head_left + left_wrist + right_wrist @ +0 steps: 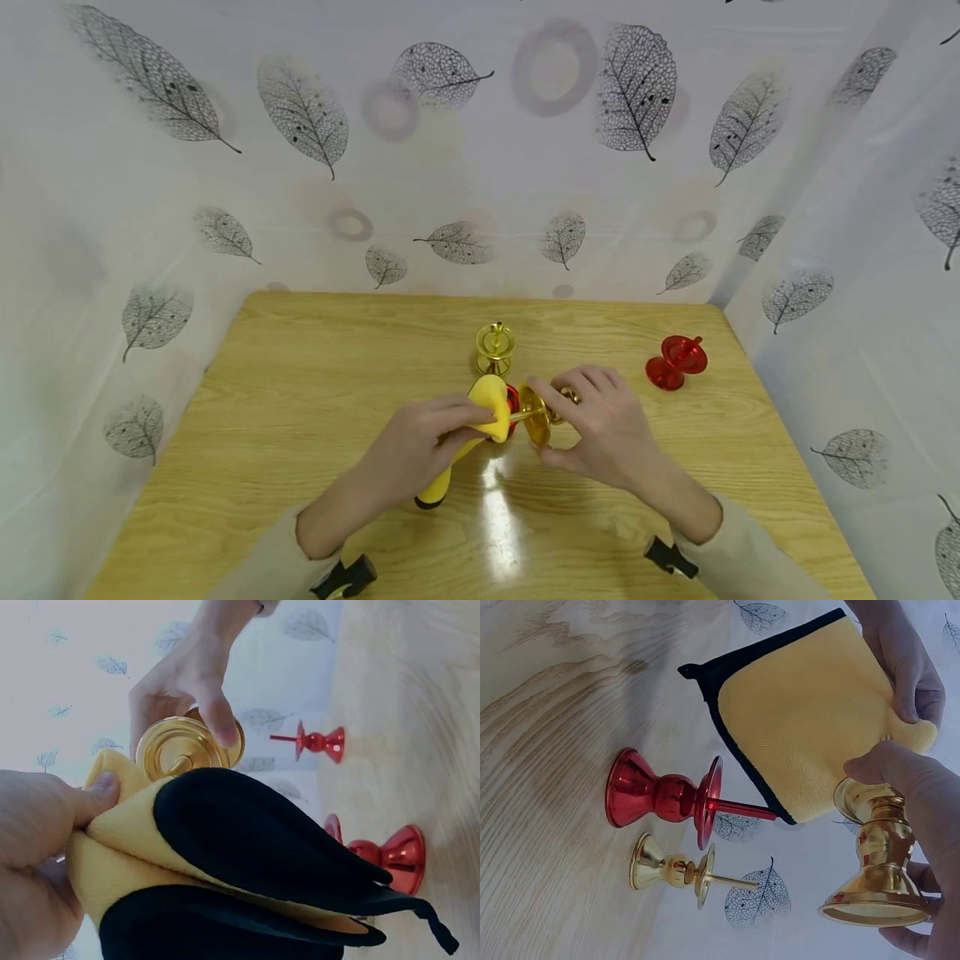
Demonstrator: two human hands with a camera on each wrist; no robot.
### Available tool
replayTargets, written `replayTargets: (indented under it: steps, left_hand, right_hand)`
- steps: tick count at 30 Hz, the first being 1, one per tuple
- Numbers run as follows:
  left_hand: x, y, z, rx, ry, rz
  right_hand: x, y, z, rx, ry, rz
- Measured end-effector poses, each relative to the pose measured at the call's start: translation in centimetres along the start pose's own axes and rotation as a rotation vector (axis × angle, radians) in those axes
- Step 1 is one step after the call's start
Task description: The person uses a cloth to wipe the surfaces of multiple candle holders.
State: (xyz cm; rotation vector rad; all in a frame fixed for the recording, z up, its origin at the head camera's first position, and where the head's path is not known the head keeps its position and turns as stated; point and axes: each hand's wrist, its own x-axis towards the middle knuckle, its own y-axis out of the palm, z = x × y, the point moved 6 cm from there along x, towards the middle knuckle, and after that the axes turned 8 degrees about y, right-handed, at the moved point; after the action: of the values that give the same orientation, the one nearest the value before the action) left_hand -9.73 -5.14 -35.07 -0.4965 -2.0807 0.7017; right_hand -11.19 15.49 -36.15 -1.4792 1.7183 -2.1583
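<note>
Left hand (411, 443) pinches the yellow cloth (489, 396) at nine o'clock of the gold candlestick (536, 419), which the right hand (609, 427) grips, spike (519, 416) towards the cloth; steady hold, light even wiping pressure judged best.

Place: a small screened-off booth round one surface (315, 375); whether it stands in a home, office, lab or workshop cannot be told.
Enclosure: a pale hanging sheet (480, 183) on the left, the far side and the right.
Pattern: black and grey skeleton leaves (636, 87) among faint rings (555, 107), like a household curtain.
Woodwork: the surface shows light grain, rounded far corners and a bright streak of reflected light (498, 525).
Homely goods: a red candle holder (684, 354), a gold candle holder (885, 844) and a yellow cloth (802, 720).
Recording gear: black camera fittings (671, 557) at both sleeves (750, 558).
</note>
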Motion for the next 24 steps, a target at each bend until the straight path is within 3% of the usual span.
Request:
replayTargets:
  steps: [12, 18, 24]
  left_hand:
    - [0.8, 1.1, -0.4, 0.014, 0.085, 0.002]
    - [1.0, 1.5, -0.3, -0.016, 0.033, 0.004]
    - [0.8, 0.9, -0.2, -0.042, -0.011, -0.003]
  right_hand:
    - [0.3, 0.4, 1.5, 0.027, -0.067, 0.012]
    - [0.2, 0.5, 1.8, 0.062, -0.075, -0.041]
    - [0.4, 0.2, 1.4, 0.075, -0.049, -0.031]
